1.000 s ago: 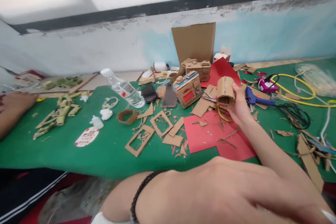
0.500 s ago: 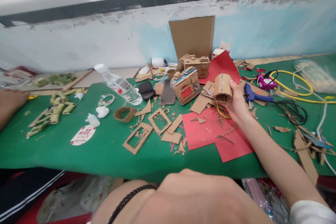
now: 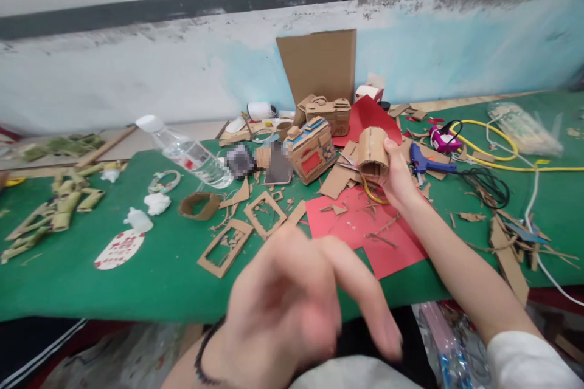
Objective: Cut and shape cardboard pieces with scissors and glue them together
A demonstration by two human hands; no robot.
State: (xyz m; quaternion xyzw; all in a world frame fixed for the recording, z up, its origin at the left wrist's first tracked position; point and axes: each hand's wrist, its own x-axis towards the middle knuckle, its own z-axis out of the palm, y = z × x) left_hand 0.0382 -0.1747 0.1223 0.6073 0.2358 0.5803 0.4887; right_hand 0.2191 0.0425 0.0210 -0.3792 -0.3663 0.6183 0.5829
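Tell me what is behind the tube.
Red paper shows above and beyond the tube. Whatever lies directly behind the tube and the right hand holding it is covered and cannot be seen.

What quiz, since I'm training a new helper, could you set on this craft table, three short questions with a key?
1. What does the right hand hold?
A) a water bottle
B) a cardboard tube
C) a bamboo piece

2. True or false: the left hand has a dark bracelet at its wrist.

3. Fill in the colour: the glue gun lying to the right of the tube is ____.

Key:
1. B
2. True
3. blue
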